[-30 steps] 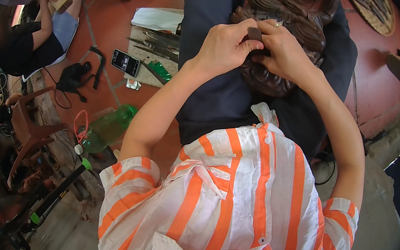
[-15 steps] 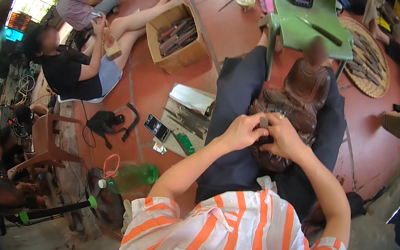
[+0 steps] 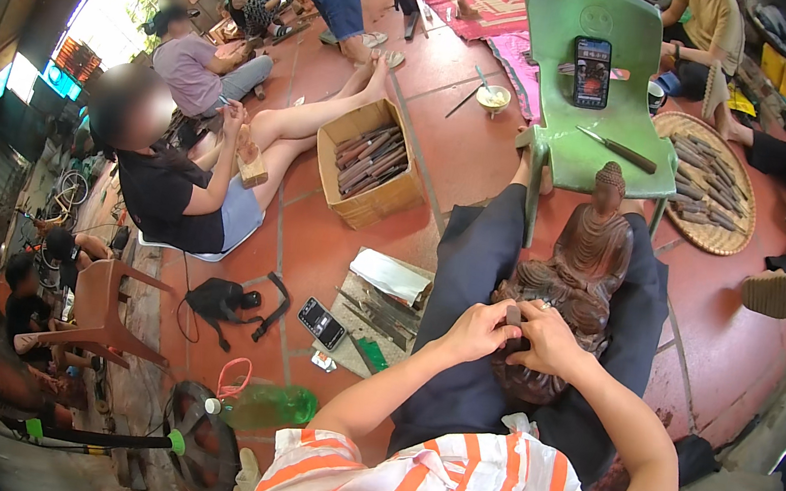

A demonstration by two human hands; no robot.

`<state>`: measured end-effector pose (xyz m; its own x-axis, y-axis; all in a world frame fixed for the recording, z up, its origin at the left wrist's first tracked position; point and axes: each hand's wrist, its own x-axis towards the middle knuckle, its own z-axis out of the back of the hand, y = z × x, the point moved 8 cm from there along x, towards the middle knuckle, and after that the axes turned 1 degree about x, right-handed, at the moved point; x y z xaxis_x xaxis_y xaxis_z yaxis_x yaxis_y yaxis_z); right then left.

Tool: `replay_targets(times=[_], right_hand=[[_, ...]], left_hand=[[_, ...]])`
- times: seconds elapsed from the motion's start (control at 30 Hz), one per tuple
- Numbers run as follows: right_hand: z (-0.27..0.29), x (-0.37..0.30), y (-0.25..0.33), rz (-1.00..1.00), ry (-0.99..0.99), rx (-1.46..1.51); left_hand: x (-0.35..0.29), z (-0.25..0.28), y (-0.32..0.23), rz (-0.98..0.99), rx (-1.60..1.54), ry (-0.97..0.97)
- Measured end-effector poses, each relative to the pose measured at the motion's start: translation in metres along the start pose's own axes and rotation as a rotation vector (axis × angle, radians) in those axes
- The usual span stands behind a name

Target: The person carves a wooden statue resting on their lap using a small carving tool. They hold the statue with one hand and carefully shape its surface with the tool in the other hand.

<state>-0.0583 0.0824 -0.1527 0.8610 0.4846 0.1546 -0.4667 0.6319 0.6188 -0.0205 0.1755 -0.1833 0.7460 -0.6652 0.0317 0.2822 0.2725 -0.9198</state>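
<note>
Camera view has tilted up since the earlier frame, now taking in the whole green plastic chair (image 3: 566, 174) ahead; left hand (image 3: 481, 332) and right hand (image 3: 549, 340) stay together low on the dark brown carved wooden statue of a seated robed figure (image 3: 595, 247). Statue is between the thighs in dark navy trousers (image 3: 467, 270), head end toward the chair's front edge, base toward the person. Left fingers are closed around a short brown square-ended piece (image 3: 514, 315), maybe a tool handle; its far end is hidden. Right fingers are bunched just beside it over the carving; can't tell if they grip it or only brace. Main risk, my read: if that piece carries a blade, a slip gouges the carving or nicks the opposite fingers. Cause: hands packed close, no clamp visible, so a thigh shift could roll the statue under load. Second: dark-handled knife (image 3: 631, 155) lies on the chair seat, handle toward the right edge; a knee bump could knock it off, or slide the black phone (image 3: 591, 73) leaning on the backrest.
</note>
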Motion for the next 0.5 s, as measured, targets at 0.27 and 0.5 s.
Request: replay_targets(times=[0.27, 0.5], right_hand=[[-0.009, -0.002, -0.012, 0.024, -0.021, 0.017], [-0.012, -0.001, -0.015, -0.010, 0.028, -0.025]], left_hand=[[-0.002, 0.005, -0.027, -0.194, 0.124, -0.055], [0.001, 0.003, -0.013, -0.165, 0.177, -0.043]])
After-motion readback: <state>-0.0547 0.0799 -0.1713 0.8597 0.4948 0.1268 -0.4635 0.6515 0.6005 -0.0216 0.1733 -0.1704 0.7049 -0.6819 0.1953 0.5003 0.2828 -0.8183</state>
